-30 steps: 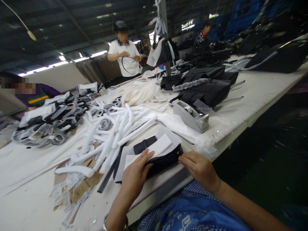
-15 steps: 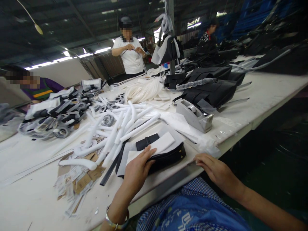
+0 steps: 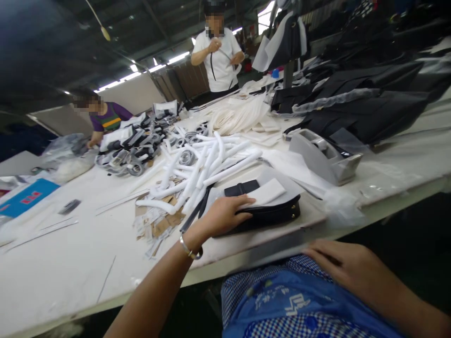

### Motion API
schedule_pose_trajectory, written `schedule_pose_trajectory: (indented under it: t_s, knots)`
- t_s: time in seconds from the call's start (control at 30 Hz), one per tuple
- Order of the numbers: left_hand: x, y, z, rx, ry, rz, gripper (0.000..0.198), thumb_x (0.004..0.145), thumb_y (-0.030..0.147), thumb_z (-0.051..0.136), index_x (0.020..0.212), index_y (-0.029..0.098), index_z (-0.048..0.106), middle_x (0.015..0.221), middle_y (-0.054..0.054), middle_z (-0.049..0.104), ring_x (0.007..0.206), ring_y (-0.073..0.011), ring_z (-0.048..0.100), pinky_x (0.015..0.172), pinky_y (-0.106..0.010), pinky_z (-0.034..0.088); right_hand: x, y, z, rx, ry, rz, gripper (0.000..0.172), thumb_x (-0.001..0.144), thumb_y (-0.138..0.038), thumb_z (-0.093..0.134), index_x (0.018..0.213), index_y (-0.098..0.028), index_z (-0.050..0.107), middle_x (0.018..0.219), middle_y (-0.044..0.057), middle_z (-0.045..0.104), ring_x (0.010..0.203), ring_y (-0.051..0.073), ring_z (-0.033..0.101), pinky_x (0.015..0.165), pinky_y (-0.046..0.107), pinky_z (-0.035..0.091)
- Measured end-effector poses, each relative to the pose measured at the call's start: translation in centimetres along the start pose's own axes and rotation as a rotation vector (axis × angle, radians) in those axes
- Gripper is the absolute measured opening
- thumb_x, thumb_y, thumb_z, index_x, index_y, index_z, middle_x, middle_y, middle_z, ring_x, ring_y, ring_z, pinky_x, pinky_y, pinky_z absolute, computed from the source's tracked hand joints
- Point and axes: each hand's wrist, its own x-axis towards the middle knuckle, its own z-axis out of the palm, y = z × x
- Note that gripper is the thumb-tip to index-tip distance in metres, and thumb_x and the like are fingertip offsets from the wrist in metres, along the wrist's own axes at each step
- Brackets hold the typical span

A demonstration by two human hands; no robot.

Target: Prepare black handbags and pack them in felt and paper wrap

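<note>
A black handbag (image 3: 271, 213) lies flat near the table edge, with white padding sheet (image 3: 269, 192) and thin wrapping on top. My left hand (image 3: 227, 213) holds it down, fingers over the padding and thumb against the black side. Just off the table edge, my right hand (image 3: 338, 258) is closed in a pinch at the end of a dark grey flat strip (image 3: 271, 253). This strip runs along the edge below the bag and is blurred. Beside my left hand, a black strap (image 3: 192, 218) sticks out from the bag's left side.
White foam tubes (image 3: 207, 164) and brown tags (image 3: 165, 218) lie left of the bag. A grey tape dispenser (image 3: 317, 155) stands to the right, before black bags (image 3: 369, 103). Co-workers stand across the table (image 3: 81, 253), one in a white shirt (image 3: 218, 56).
The view has turned left, so the table's contents sit further right. My right hand has drawn nearer my lap, off the table edge. My left hand stays on the handbag.
</note>
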Motion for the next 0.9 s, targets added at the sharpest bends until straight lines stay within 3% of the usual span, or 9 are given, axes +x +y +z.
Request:
schedule_pose_trajectory:
  t_s: [0.07, 0.13, 0.27, 0.4, 0.6, 0.77, 0.9]
  knots:
    - [0.9, -0.3, -1.6, 0.003, -0.094, 0.034, 0.048, 0.088, 0.037, 0.07, 0.135, 0.032, 0.061, 0.138, -0.001, 0.065, 0.125, -0.0232, 0.062, 0.105, -0.03, 0.045, 2.8, -3.3, 1.9, 0.164, -0.062, -0.218, 0.028, 0.103, -0.029, 0.047, 0.104, -0.024, 0.074, 0.102, 0.006, 0.078, 0.088, 0.02, 0.076, 0.079, 0.028, 0.061]
    - [1.8, -0.5, -2.8, 0.001, -0.189, 0.074, 0.051, 0.084, 0.039, 0.075, 0.133, 0.031, 0.064, 0.131, 0.0, 0.069, 0.116, -0.0212, 0.066, 0.097, -0.026, 0.047, 5.1, -5.8, 4.1, 0.259, -0.097, -0.356, 0.027, 0.102, -0.019, 0.046, 0.111, -0.022, 0.072, 0.11, 0.007, 0.076, 0.097, 0.018, 0.074, 0.085, 0.027, 0.06]
    - [3.1, -0.8, -4.0, 0.006, -0.288, 0.107, 0.052, 0.082, 0.038, 0.077, 0.131, 0.026, 0.066, 0.118, -0.002, 0.075, 0.105, -0.019, 0.069, 0.087, -0.022, 0.046, 8.2, -8.6, 9.0, 0.205, -0.091, -0.429, 0.021, 0.097, -0.016, 0.056, 0.113, -0.019, 0.07, 0.099, 0.004, 0.076, 0.088, 0.016, 0.073, 0.081, 0.023, 0.059]
    - [3.5, -1.0, -3.9, 0.012, -0.304, 0.109, 0.05, 0.083, 0.037, 0.076, 0.131, 0.026, 0.066, 0.111, -0.003, 0.076, 0.102, -0.0192, 0.068, 0.083, -0.023, 0.046, 10.1, -9.8, 12.2, 0.052, -0.052, -0.436, 0.023, 0.095, -0.014, 0.057, 0.111, -0.013, 0.072, 0.102, 0.012, 0.076, 0.088, 0.023, 0.074, 0.074, 0.029, 0.059]
    - [3.7, -1.0, -3.9, 0.019, -0.323, 0.131, 0.049, 0.084, 0.032, 0.076, 0.131, 0.022, 0.066, 0.11, -0.004, 0.076, 0.103, -0.0188, 0.068, 0.081, -0.022, 0.047, 11.2, -11.9, 13.4, -0.159, -0.03, -0.361, 0.022, 0.096, -0.023, 0.059, 0.109, -0.013, 0.073, 0.079, 0.011, 0.076, 0.059, 0.021, 0.069, 0.046, 0.026, 0.038]
    - [3.6, -1.1, -3.6, 0.042, -0.289, 0.144, 0.049, 0.084, 0.033, 0.076, 0.131, 0.022, 0.066, 0.111, -0.006, 0.075, 0.101, -0.0195, 0.069, 0.081, -0.023, 0.047, 11.5, -12.9, 14.0, -0.22, -0.044, -0.31, 0.022, 0.098, -0.022, 0.054, 0.097, -0.014, 0.074, 0.065, 0.01, 0.072, 0.05, 0.02, 0.065, 0.043, 0.027, 0.025]
    - [3.6, -1.5, -3.2, 0.05, -0.255, 0.165, 0.048, 0.084, 0.036, 0.076, 0.13, 0.023, 0.067, 0.112, -0.006, 0.075, 0.1, -0.0203, 0.069, 0.081, -0.026, 0.046, 11.5, -12.8, 13.9, -0.179, -0.121, -0.318, 0.029, 0.1, -0.022, 0.046, 0.096, -0.013, 0.073, 0.071, 0.013, 0.074, 0.055, 0.022, 0.067, 0.045, 0.026, 0.026]
